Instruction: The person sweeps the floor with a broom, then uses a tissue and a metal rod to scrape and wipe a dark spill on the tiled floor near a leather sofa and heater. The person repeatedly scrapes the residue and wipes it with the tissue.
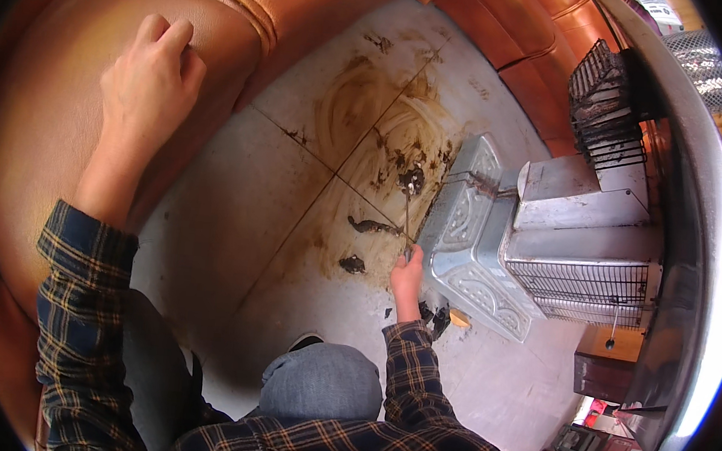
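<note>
My right hand (407,278) grips the handle of a thin-shafted hand tool (407,217), low beside the metal base of a stove. The tool's far end meets a dark clump of residue (411,179) on the floor; its exact tip shape cannot be made out. A long dark strip of residue (370,226) and a smaller dark lump (352,264) lie to the left of the tool. My left hand (155,78) rests on a brown leather sofa seat (42,114), its fingers curled, its underside hidden.
Brown smears cover the pale tiled floor (233,214). The stove's embossed metal base (463,234) stands close on the right, below wire grilles (581,280) and a tabletop edge (712,192). Dark scraps (440,319) and a tan piece (458,318) lie near my right wrist. More leather seating (507,26) stands beyond.
</note>
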Motion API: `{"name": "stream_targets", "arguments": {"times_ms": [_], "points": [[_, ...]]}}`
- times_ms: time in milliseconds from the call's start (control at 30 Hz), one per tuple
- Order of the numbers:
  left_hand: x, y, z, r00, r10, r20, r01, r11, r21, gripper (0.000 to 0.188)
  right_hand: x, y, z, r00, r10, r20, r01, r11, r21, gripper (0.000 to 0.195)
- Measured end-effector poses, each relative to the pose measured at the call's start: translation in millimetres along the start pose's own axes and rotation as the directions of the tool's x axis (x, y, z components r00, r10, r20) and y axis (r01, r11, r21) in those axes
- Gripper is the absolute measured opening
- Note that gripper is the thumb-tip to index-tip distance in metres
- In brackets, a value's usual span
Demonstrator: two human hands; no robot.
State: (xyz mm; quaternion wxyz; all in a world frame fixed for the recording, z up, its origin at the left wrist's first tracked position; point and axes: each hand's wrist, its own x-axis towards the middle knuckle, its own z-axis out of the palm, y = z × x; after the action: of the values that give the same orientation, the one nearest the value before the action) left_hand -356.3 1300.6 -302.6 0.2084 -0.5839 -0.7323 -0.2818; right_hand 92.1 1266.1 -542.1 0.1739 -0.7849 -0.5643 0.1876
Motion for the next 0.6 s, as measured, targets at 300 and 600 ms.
{"name": "stream_targets", "arguments": {"times_ms": [300, 600], "points": [[3.3, 4.2, 2.0, 1.0, 0.016, -0.013, -0.017, 1.0, -0.022, 0.008, -5.1, -12.4, -15.2, 0.99, -0.103, -0.097, 0.113, 0.989, 0.099, 0.037], [0.6, 5.6, 1.9, 0.999, 0.022, -0.029, -0.024, 0.998, -0.057, 0.008, -118.6, 17.5, 3.6, 0.997, -0.056, 0.055, 0.063, 0.989, -0.132, 0.039]]}}
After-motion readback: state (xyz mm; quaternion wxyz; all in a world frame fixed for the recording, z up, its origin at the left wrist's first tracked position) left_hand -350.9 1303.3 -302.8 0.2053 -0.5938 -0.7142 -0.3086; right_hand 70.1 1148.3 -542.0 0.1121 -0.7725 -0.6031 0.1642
